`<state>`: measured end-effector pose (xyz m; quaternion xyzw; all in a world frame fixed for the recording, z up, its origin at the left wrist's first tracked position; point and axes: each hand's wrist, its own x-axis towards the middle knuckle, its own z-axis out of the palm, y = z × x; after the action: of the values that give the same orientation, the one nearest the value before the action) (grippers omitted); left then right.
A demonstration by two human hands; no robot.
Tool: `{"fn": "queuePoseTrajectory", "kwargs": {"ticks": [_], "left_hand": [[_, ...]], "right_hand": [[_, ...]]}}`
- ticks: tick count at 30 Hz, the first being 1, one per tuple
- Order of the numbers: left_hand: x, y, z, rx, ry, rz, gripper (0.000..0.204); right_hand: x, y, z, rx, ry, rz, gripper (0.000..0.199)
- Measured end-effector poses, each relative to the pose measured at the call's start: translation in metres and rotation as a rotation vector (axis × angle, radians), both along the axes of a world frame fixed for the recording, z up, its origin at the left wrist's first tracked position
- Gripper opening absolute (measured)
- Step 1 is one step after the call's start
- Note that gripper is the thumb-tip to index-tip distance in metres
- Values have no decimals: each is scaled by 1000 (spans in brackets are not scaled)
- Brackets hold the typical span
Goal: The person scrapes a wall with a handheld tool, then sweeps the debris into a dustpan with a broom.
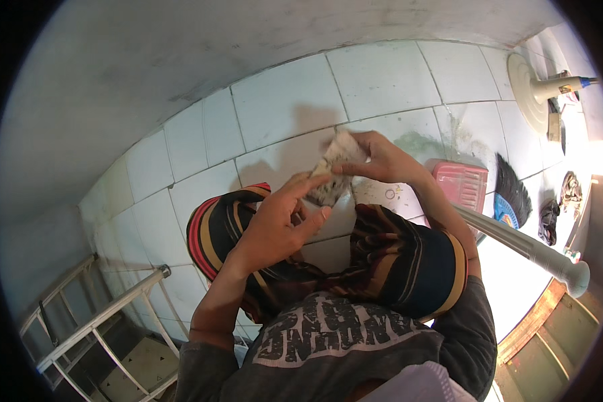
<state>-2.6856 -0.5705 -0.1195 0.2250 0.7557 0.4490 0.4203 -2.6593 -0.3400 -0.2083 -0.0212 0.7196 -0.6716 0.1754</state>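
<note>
A crumpled whitish piece with dark specks (333, 164), perhaps a dirty cloth or tissue, is held over the tiled floor in front of me. My right hand (376, 159) pinches its upper right side between thumb and fingers. From the lower left, my left hand (275, 224) reaches toward it; the index fingertip overlaps its edge, and I cannot tell if it touches. The left thumb stands apart from the fingers, with nothing visible between them. Below the hands are my legs in dark striped shorts (415, 261). Small dark specks lie on the floor near the piece.
At right lie a pink dustpan (461, 184) with a long pale handle (522, 244) and a black-bristled broom head (512, 184). A pale round stand base (526, 87) is at far right. White metal railing (107, 315) stands lower left. A grey wall (181, 60) bounds the floor.
</note>
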Motion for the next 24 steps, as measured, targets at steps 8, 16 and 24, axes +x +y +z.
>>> {"fn": "queuePoseTrajectory", "kwargs": {"ticks": [8, 16, 24], "left_hand": [[9, -6, 26, -279, 431, -64, 42], [22, -22, 8, 80, 276, -445, 58], [16, -52, -13, 333, 213, -379, 57]], "right_hand": [[31, 24, -17, 372, -297, -68, 50], [-2, 75, 20, -172, -260, -758, 40], [-40, 34, -83, 1337, -158, -115, 34]]}}
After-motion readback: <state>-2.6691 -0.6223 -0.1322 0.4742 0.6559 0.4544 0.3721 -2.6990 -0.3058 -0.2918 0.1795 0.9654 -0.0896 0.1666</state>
